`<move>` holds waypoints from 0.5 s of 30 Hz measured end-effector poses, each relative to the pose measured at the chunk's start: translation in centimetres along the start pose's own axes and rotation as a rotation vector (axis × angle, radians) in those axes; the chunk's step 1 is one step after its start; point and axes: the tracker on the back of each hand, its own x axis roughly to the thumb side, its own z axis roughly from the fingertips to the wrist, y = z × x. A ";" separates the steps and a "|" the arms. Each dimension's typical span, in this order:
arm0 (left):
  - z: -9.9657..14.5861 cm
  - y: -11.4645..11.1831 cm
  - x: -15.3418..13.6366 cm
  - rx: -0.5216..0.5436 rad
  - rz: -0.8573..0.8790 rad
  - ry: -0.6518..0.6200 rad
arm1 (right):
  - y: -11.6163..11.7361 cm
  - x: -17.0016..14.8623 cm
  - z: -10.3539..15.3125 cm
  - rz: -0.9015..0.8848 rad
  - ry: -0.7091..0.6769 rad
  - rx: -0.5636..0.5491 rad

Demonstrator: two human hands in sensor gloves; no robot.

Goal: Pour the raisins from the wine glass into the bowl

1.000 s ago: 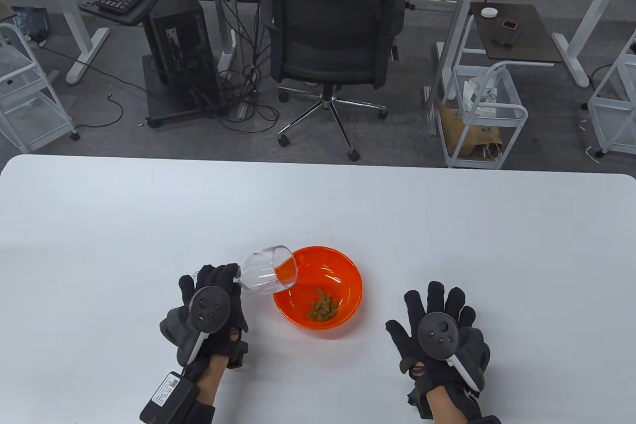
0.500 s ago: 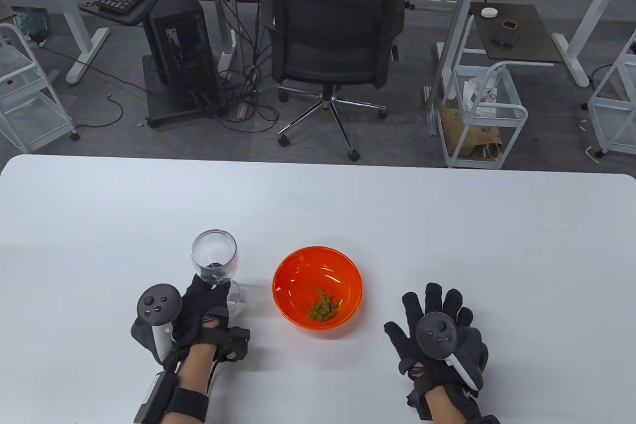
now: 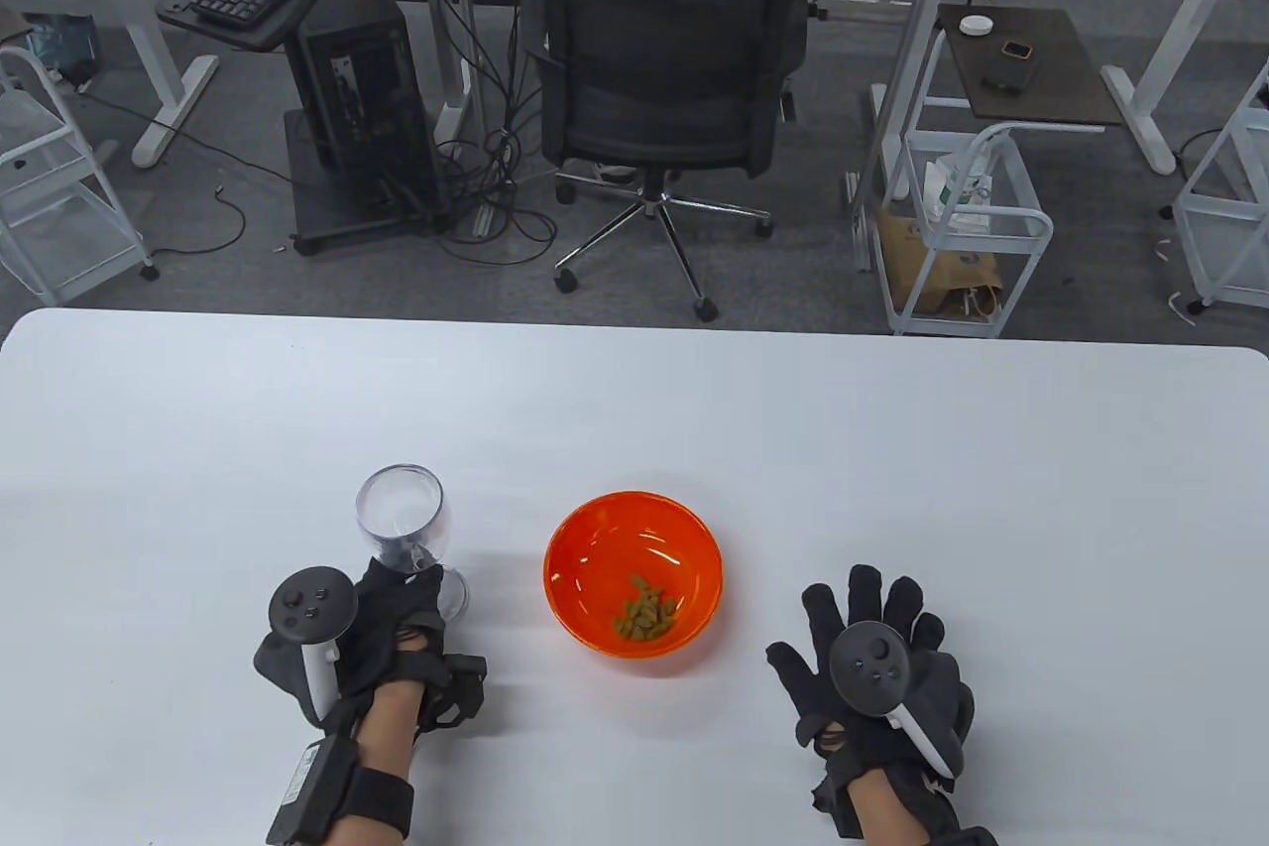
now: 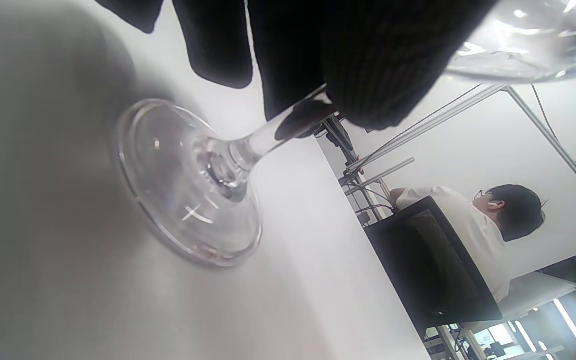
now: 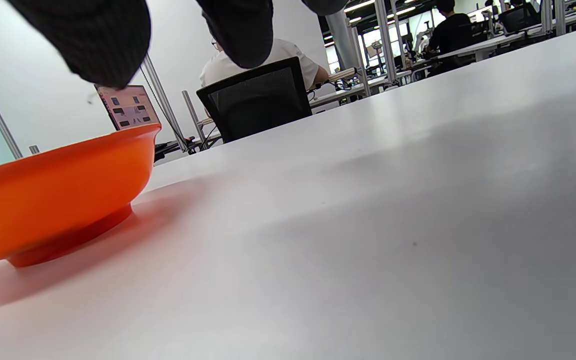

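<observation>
- While your left hand (image 3: 392, 613) grips the stem of the clear, empty wine glass (image 3: 402, 521), treat the step in hand as setting the glass down; the pour itself looks done.
- Raisins (image 3: 645, 613) lie in a small greenish-brown heap at the bottom of the glossy orange plastic bowl (image 3: 585, 539); none show in the glass.
- Glass stands upright, left of the bowl and apart from it, just beyond your left knuckles.
- Left wrist view: the round foot (image 4: 188, 185) lies on or just above the white table (image 3: 892, 489); contact cannot be told for certain from this angle.
- Your fingers (image 4: 363, 65) wrap the stem just under the cup of the glass.
- To do it well: feel the whole foot flat on the table before loosening, then open the fingers sideways off the stem, not upward, so the tall glass is not tipped.
- Judgement: the glass is top-heavy on a thin stem; a snagged glove could topple it toward the bowl.
- Keep your withdrawal toward the near edge, away from the bowl.
- Your right hand (image 3: 872, 658) lies flat on the table, fingers spread, holding nothing, right of the bowl and well apart from the glass.
- Right wrist view: bowl sits level on its foot, at that hand's left.
</observation>
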 end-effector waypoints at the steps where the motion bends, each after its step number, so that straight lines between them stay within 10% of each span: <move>1: 0.1 0.0 0.0 0.006 -0.010 0.002 | 0.0 0.0 0.0 0.000 0.000 -0.001; 6: 0.8 -0.2 0.0 0.020 -0.089 0.016 | 0.0 0.0 0.0 -0.006 0.000 -0.001; 15: 3.2 -2.5 0.8 -0.304 -0.355 0.105 | 0.0 -0.1 0.0 -0.011 -0.003 -0.005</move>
